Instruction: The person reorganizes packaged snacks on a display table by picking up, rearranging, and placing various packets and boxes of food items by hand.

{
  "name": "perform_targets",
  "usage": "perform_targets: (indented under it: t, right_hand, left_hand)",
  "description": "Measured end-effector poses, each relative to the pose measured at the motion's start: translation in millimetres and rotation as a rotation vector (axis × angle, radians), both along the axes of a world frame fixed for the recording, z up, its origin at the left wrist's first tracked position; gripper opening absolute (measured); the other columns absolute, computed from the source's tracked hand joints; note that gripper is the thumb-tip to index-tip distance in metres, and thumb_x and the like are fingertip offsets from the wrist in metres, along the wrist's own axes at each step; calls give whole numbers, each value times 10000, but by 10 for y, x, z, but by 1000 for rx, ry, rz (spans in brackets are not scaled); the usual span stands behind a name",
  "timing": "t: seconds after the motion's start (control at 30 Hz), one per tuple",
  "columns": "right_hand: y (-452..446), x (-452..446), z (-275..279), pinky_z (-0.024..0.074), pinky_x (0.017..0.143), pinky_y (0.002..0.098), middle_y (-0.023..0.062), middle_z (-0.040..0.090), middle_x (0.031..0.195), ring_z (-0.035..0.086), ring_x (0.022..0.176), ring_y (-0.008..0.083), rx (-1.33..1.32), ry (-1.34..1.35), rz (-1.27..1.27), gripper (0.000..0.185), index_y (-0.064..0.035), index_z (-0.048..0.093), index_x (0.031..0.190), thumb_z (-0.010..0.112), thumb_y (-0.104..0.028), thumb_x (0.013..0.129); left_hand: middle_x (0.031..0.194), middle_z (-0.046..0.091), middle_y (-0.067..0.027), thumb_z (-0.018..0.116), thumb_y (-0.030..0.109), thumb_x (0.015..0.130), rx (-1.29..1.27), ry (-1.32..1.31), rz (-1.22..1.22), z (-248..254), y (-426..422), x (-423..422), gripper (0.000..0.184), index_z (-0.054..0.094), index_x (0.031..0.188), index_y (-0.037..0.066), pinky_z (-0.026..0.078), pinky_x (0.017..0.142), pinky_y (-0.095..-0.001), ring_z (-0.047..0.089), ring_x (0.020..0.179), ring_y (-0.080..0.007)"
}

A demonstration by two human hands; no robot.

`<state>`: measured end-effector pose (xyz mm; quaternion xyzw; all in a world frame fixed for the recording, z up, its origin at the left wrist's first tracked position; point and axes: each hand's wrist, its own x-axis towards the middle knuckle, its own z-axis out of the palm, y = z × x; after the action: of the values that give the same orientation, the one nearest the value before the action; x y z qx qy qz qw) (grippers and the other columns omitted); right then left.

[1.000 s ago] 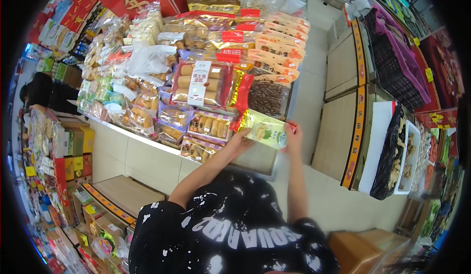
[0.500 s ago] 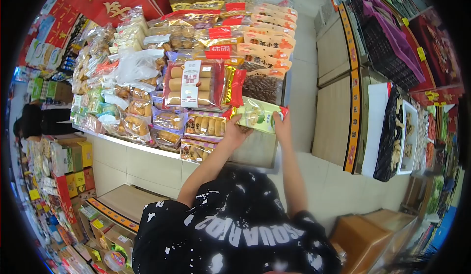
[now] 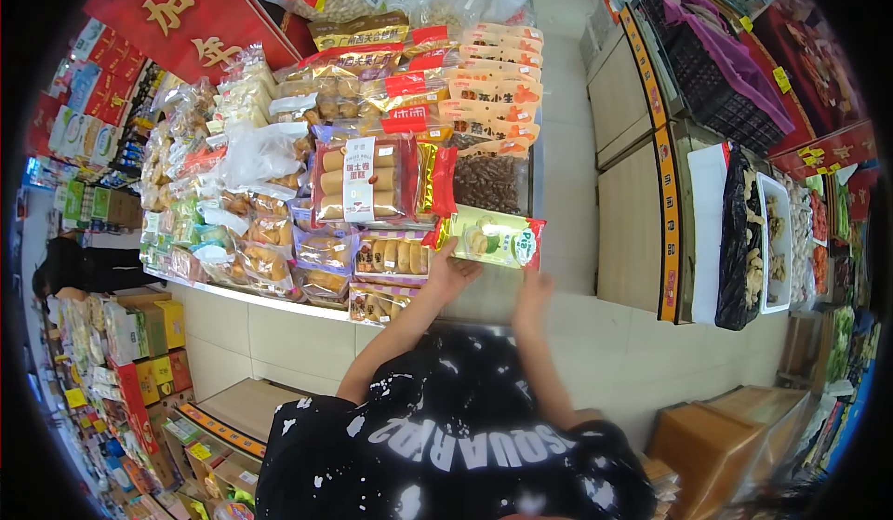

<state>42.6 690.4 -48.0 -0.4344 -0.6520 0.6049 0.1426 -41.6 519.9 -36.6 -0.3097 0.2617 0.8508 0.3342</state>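
Green packet (image 3: 490, 238) held near its 8 o'clock corner, printed face upward

Clock positions are read around the green packet, with 12 toward the top of the head view. The left hand (image 3: 449, 273), at 7 to 8 o'clock, has its grip clamped on the near edge; held there, the pack keeps most of its printed face uncovered. The right hand (image 3: 533, 295), at 5 o'clock, lies just beside the opposite corner. Blur hides its fingers, so whether this grip is apart, together or touching the pack cannot be told.

The green packet lies between the two hands and the dark pouches (image 3: 488, 187) at 12 o'clock. A bare strip of the tabletop (image 3: 479, 306) shows at 6 o'clock; whether the pack rests on anything beneath it is unclear.

The dark pouches overlap in a row, probably so that each orange header (image 3: 493, 111) stays readable. At 11 o'clock, red-ended packets (image 3: 445, 180) stand close to the held pack. The roll pack (image 3: 361, 180), at 10 o'clock, appears to lie flat upon its neighbours, its white label turned up, likely for display. Pastry packs (image 3: 391, 255) at 9 o'clock sit along the near edge, windows upward, presumably to show their contents.
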Motion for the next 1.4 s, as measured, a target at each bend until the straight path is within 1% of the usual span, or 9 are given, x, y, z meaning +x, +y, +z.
perform_targets:
  t: [0.07, 0.17, 0.3, 0.37, 0.73, 0.97, 1.1, 1.3, 1.4]
  right_hand:
    - [-73, 86, 233, 404, 1036, 466, 250, 524, 1275, 515, 1199, 343, -851, -34, -148, 702, 1, 421, 1381, 663, -425, 877]
    - [-151, -135, 258, 491, 874, 465, 192, 573, 1221, 575, 1078, 306, -1137, 43, -171, 633, -99, 497, 1340, 632, -497, 868]
    - [-84, -525, 393, 507, 776, 433, 144, 588, 1239, 592, 1048, 276, -1180, 240, 18, 586, -144, 520, 1324, 570, -530, 887]
    - [-13, -622, 432, 368, 1048, 507, 172, 499, 1353, 473, 1232, 357, -1164, 281, 79, 654, -120, 506, 1345, 581, -550, 858]
    - [75, -658, 234, 271, 1111, 554, 212, 383, 1440, 355, 1330, 377, -1044, 83, 91, 846, -110, 418, 1427, 624, -635, 796]
    - [-29, -527, 331, 226, 1134, 557, 217, 266, 1507, 242, 1402, 380, -1061, 151, 32, 895, -114, 340, 1471, 619, -644, 806]
    - [-72, -275, 279, 321, 1080, 517, 171, 456, 1375, 399, 1306, 336, -1223, 234, -99, 766, -99, 384, 1433, 615, -554, 862]
    - [-399, -10, 1057, 430, 1008, 456, 185, 531, 1318, 526, 1199, 328, -1095, 238, 373, 556, -4, 426, 1378, 569, -338, 957]
    - [-528, -428, 1470, 429, 1015, 432, 187, 561, 1298, 539, 1203, 285, -871, 324, 366, 511, 4, 435, 1376, 573, -262, 962]
  left_hand:
    - [1426, 335, -246, 639, 467, 878, 9, 3, 26, 103, 36, 3, 749, 344, 1422, 43, 304, 1124, -517, 367, 1315, -385]
    - [1430, 328, -245, 625, 449, 891, 78, 1, 49, 82, 43, 44, 726, 343, 1420, 39, 305, 1129, -526, 350, 1331, -392]
    - [1434, 320, -245, 599, 415, 912, 162, -27, 51, 129, 33, -11, 680, 351, 1412, 27, 305, 1132, -539, 332, 1343, -396]
    - [1438, 315, -246, 594, 409, 916, 163, -13, 78, 143, 62, -22, 674, 350, 1413, 23, 302, 1136, -536, 325, 1350, -393]
    - [1436, 374, -214, 552, 424, 927, 191, 6, 105, -86, 92, -9, 654, 357, 1433, 58, 367, 1086, -544, 391, 1311, -391]
    - [1403, 340, -222, 672, 496, 860, -108, -2, 41, -126, 41, 81, 807, 316, 1424, 42, 349, 1079, -538, 384, 1289, -377]
    - [1269, 496, -193, 635, 453, 897, -27, 2, 84, 184, 14, 152, 621, 442, 1352, 78, 445, 965, -511, 505, 1174, -338]
    - [1249, 563, -165, 520, 286, 976, -286, 266, -220, 1211, -727, 421, 408, 474, 1298, 40, 473, 992, -429, 563, 1165, -301]
    - [1133, 612, -134, 508, 278, 973, -636, 545, 201, 1573, -1369, 306, 395, 479, 1268, 18, 485, 910, -364, 614, 1016, -234]
